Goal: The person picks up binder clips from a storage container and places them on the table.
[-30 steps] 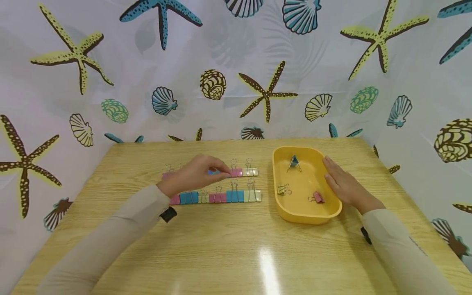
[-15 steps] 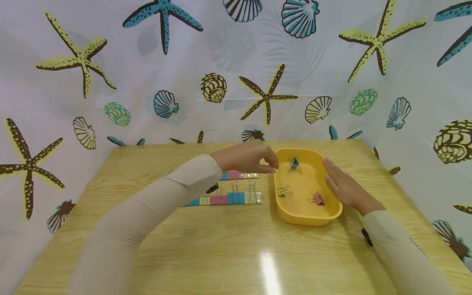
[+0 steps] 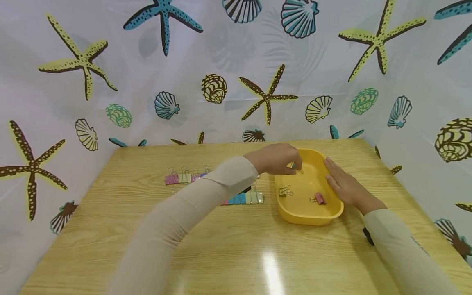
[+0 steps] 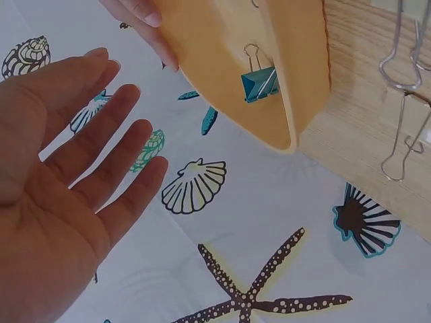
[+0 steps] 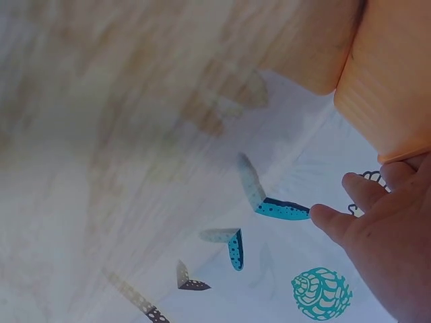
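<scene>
My left hand [image 3: 274, 159] hovers over the back left part of a yellow plastic tray [image 3: 309, 220]. Its fingers are loosely extended and hold nothing. A blue binder clip [image 4: 259, 85] lies in the tray close to that hand, apart from the fingers in the left wrist view and partly hidden by them in the head view. Also in the tray are a pale green binder clip [image 3: 283, 191] at the left wall and a pink binder clip [image 3: 320, 199] near the front right. My right hand [image 3: 346, 186] rests with straight fingers against the tray's right side.
Left of the tray, binder clips stand in two rows on the wooden table [image 3: 206, 246]. A pink clip [image 3: 171, 179] begins the back row; a pale yellow clip [image 3: 254, 198] ends the front row. My left sleeve hides part of both. A patterned cloth [image 3: 228, 53] surrounds the table.
My left hand has left the back row of clips and moved right to above the tray, its sleeve now crossing the rows. My right hand has stayed at the tray's side.
</scene>
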{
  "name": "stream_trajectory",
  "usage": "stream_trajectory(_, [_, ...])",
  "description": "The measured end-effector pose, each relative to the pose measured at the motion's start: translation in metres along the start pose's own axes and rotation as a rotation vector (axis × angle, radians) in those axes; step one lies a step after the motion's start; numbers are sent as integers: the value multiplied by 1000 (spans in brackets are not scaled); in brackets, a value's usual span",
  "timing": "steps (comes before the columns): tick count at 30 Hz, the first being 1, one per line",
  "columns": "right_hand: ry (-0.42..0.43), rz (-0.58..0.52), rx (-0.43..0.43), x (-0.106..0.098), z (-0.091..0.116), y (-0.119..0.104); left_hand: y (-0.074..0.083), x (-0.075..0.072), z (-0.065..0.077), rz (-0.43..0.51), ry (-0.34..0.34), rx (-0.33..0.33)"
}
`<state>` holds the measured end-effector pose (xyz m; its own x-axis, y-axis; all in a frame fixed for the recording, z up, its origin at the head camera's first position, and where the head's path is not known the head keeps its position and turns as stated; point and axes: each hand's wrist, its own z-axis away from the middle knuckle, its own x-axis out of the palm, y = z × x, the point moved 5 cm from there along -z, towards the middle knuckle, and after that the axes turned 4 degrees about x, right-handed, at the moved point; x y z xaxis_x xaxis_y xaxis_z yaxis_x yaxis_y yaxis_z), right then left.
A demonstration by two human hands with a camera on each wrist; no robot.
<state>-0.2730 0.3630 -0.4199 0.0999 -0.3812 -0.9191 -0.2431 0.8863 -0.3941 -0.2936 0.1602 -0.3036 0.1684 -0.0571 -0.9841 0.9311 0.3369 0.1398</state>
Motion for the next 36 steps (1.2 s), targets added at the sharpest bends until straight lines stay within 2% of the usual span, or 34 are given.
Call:
stream_trajectory(5, [0, -5, -2, 1, 1, 2, 9, 9, -21, -7, -61, -23])
stream_trajectory(13, [-1, -10, -1, 2, 2, 3, 15, 28, -42, -125, -162, -54])
stream_trajectory(23, [4, -17, -22, 1, 2, 2, 8, 50, -54, -193, -211, -186])
stream_trajectory(31, [3, -16, -28, 1, 1, 1, 2, 68, -62, -167, -273, -276])
stream_trajectory(36, [-4, -10, -19, 0, 1, 0, 1, 72, -60, -255, -264, -300])
